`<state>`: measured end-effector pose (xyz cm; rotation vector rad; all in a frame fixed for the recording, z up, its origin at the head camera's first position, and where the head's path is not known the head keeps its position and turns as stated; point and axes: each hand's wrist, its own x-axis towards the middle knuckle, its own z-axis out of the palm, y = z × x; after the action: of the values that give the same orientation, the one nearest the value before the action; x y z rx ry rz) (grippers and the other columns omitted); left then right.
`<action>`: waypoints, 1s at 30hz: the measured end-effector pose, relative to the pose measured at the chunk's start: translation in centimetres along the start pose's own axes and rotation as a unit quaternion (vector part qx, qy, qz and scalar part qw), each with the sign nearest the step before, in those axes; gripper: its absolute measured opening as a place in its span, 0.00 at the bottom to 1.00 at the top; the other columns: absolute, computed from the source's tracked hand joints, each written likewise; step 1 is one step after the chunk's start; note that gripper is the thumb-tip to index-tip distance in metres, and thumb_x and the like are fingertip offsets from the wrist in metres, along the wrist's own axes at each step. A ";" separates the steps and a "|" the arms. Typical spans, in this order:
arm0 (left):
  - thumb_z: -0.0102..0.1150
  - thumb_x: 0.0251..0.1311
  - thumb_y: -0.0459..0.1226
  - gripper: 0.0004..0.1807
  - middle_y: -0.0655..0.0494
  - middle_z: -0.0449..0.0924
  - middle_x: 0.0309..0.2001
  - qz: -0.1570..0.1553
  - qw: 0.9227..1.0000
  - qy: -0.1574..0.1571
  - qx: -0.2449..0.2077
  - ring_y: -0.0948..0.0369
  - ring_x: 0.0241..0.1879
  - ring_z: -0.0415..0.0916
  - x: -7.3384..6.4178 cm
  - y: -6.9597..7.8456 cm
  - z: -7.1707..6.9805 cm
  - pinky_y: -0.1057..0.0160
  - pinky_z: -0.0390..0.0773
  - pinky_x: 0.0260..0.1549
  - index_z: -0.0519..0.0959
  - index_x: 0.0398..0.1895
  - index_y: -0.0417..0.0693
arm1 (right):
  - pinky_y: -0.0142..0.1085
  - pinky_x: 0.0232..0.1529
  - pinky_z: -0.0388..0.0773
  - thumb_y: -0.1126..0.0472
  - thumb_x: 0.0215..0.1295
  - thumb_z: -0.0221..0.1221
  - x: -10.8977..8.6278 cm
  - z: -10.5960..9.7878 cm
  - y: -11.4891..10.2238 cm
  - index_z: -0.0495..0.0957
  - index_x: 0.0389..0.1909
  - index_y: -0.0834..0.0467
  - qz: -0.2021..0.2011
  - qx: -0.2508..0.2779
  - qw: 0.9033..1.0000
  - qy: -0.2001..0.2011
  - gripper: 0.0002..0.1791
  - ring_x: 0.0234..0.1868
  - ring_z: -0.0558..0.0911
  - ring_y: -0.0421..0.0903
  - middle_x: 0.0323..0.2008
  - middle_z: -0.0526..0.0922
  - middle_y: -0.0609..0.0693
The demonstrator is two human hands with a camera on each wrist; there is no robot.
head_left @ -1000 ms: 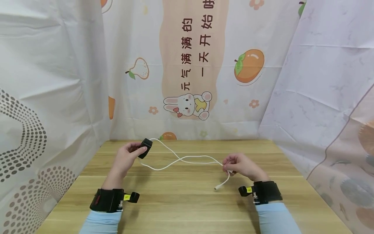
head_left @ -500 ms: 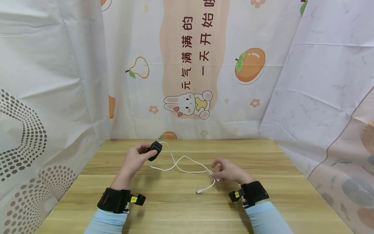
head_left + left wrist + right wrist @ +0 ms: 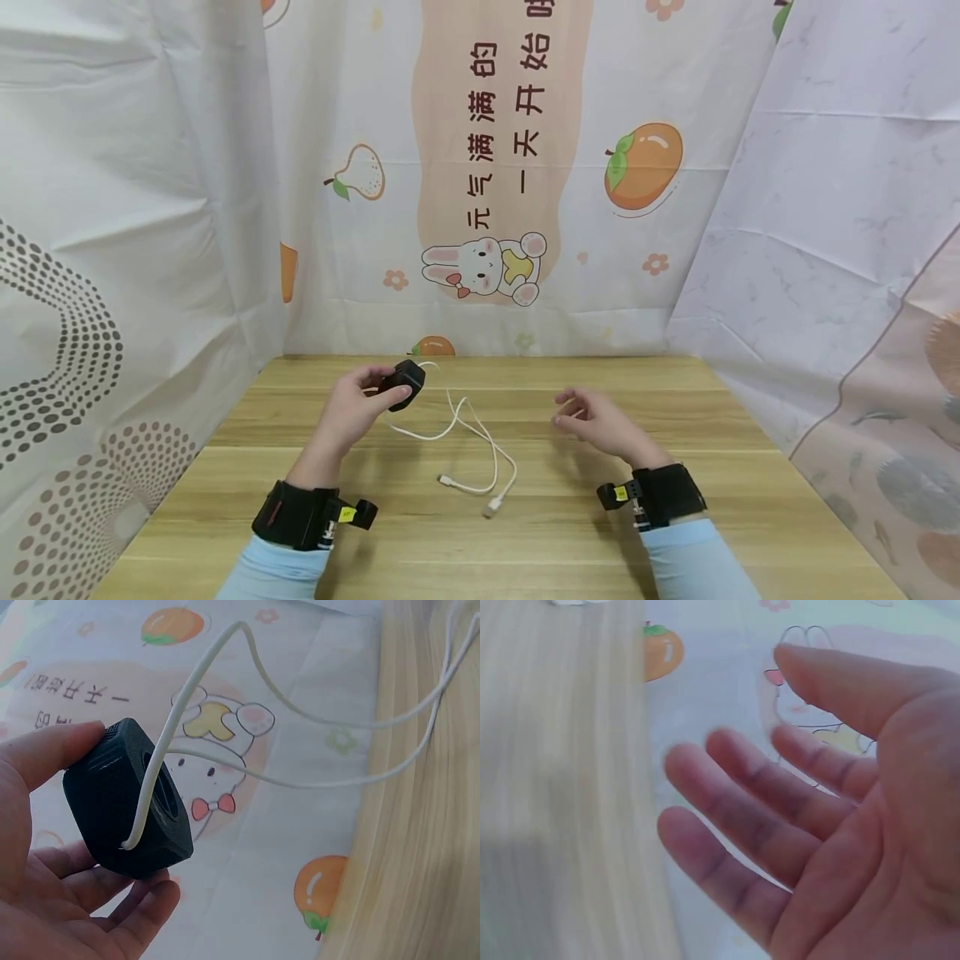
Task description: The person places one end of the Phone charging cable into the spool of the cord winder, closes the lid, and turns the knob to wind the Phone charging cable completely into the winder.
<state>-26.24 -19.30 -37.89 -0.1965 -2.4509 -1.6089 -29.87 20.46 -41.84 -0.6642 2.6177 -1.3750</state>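
Note:
My left hand (image 3: 352,412) holds a chunky black block (image 3: 406,385) raised over the far left of the table. Thumb and fingers grip it from opposite sides; in the left wrist view the block (image 3: 105,802) shows a round recess on one face. A white charging cable (image 3: 494,458) runs out of it in two strands, which cross and trail to the tabletop. The cable's slim plug (image 3: 446,480) and wider USB plug (image 3: 492,507) lie near the table's middle. To the right, my right hand (image 3: 603,425) hovers with nothing in it, fingers loosely bent and apart.
The wooden table (image 3: 420,550) has a printed curtain (image 3: 480,325) hanging along its back edge. More pale curtains (image 3: 150,208) enclose both sides. Each wrist wears a black strap (image 3: 667,494) with a small camera.
The right hand has let go of the cable and drawn back to the right. Both plugs have dropped toward the table's middle. The left hand has moved right with the black block.

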 end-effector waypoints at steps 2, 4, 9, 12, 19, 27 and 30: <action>0.70 0.46 0.56 0.34 0.49 0.76 0.48 0.008 1.000 0.000 -0.001 0.51 0.46 0.74 -0.2 0.4 0.1 0.55 0.77 0.40 0.76 0.52 0.48 | 0.45 0.42 0.78 0.50 0.62 0.62 0.0 -0.2 -0.6 0.68 0.58 0.55 -0.011 -0.016 0.999 0.026 0.26 0.45 0.79 0.53 0.46 0.78 0.55; 0.70 0.45 0.56 0.33 0.50 0.76 0.46 0.017 1.000 0.000 -0.002 0.52 0.43 0.74 -0.3 0.7 0.3 0.56 0.77 0.37 0.76 0.52 0.49 | 0.47 0.48 0.75 0.51 0.62 0.62 0.0 -0.3 -1.1 0.65 0.61 0.53 -0.024 -0.022 0.998 0.046 0.29 0.51 0.77 0.53 0.51 0.75 0.54; 0.71 0.44 0.55 0.31 0.52 0.77 0.45 0.042 0.999 -0.001 0.002 0.53 0.43 0.74 -0.7 1.2 1.1 0.55 0.77 0.36 0.77 0.50 0.52 | 0.53 0.55 0.69 0.53 0.62 0.62 -0.1 0.0 -2.5 0.61 0.66 0.52 -0.065 -0.036 0.994 0.075 0.33 0.61 0.70 0.54 0.60 0.70 0.55; 0.72 0.43 0.55 0.30 0.54 0.77 0.47 0.063 0.998 -0.007 -0.002 0.54 0.46 0.75 -0.8 1.3 1.7 0.55 0.76 0.40 0.77 0.49 0.54 | 0.51 0.54 0.70 0.52 0.62 0.62 0.0 0.5 -3.2 0.61 0.66 0.52 -0.091 -0.064 0.990 0.092 0.33 0.61 0.69 0.50 0.60 0.71 0.53; 0.74 0.42 0.54 0.27 0.59 0.77 0.50 0.119 0.992 -0.031 0.020 0.55 0.46 0.75 -1.3 1.9 3.4 0.57 0.77 0.40 0.78 0.47 0.59 | 0.46 0.53 0.72 0.54 0.63 0.61 0.1 1.8 -4.4 0.66 0.65 0.55 -0.167 -0.120 0.971 0.121 0.30 0.60 0.71 0.46 0.59 0.73 0.51; 0.74 0.43 0.52 0.26 0.66 0.77 0.51 0.200 0.976 -0.052 0.069 0.61 0.46 0.76 -2.2 2.8 5.1 0.60 0.77 0.41 0.77 0.45 0.56 | 0.44 0.54 0.72 0.55 0.64 0.61 0.3 3.4 -5.6 0.71 0.62 0.54 -0.265 -0.192 0.933 0.148 0.26 0.57 0.74 0.46 0.57 0.75 0.49; 0.73 0.44 0.52 0.26 0.67 0.76 0.53 0.227 0.968 -0.069 0.082 0.65 0.50 0.74 -2.6 3.2 5.5 0.60 0.76 0.45 0.77 0.46 0.54 | 0.42 0.56 0.70 0.56 0.65 0.60 0.4 4.0 -6.1 0.72 0.61 0.54 -0.290 -0.189 0.928 0.140 0.24 0.58 0.73 0.45 0.57 0.76 0.48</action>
<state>-23.53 -13.01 -37.78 -0.8020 -2.3859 -1.2266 -27.06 14.25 -39.25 -1.4970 3.1060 -1.1356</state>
